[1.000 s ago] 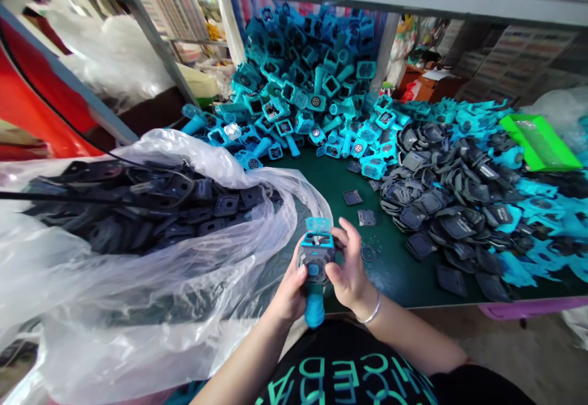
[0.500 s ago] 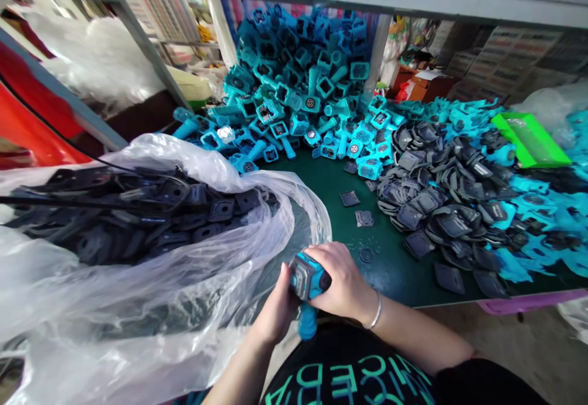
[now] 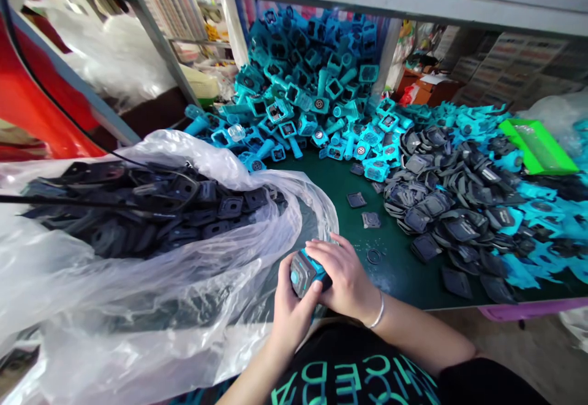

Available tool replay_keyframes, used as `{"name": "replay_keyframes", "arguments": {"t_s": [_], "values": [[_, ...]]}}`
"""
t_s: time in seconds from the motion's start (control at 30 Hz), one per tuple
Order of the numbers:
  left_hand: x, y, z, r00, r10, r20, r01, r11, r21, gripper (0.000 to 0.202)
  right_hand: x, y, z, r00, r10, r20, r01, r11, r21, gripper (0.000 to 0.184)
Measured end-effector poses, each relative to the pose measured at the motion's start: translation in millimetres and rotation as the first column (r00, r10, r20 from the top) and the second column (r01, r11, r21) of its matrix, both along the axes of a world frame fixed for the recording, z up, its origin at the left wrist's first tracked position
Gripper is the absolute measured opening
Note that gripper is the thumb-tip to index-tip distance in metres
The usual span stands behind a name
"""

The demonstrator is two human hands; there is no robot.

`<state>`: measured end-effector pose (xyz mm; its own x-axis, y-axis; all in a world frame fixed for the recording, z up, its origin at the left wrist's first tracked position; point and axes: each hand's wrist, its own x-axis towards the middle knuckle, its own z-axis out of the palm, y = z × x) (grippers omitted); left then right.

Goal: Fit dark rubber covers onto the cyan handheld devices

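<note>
A blue plastic housing with a stepped dark grey cover (image 3: 302,275) is held between both hands, close to my body. My left hand (image 3: 291,313) wraps its left and near sides, with the thumb at the near edge of the cover. My right hand (image 3: 346,279) lies over its top and right side, fingers bent around it. The grey cover faces left and up, with a small light-blue round spot on it. The lower part of the housing is hidden by my hands.
Blue housings (image 3: 316,83) are heaped at the back. Dark grey covers (image 3: 432,203) lie piled to the right, near a green tray (image 3: 539,147). At left, a clear plastic bag (image 3: 220,270) holds more dark parts (image 3: 151,209). A black ring (image 3: 373,256) lies on the green table (image 3: 399,270).
The housing has turned in my hands, so its grey cover faces more to the left and its blue handle is now hidden. My left thumb has shifted from the far left side to the near edge.
</note>
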<state>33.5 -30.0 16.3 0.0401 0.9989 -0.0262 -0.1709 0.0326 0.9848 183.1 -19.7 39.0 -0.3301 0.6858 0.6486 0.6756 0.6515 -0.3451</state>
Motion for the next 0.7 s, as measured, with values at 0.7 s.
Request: {"name": "replay_keyframes", "arguments": {"t_s": [0.7], "values": [[-38, 29, -6.8, 0.874, 0.096, 0.475, 0.106, 0.918, -0.382, 0.076, 112, 136, -5.7, 0.916, -0.387, 0.104, 0.366, 0.703, -0.61, 0.022]]}}
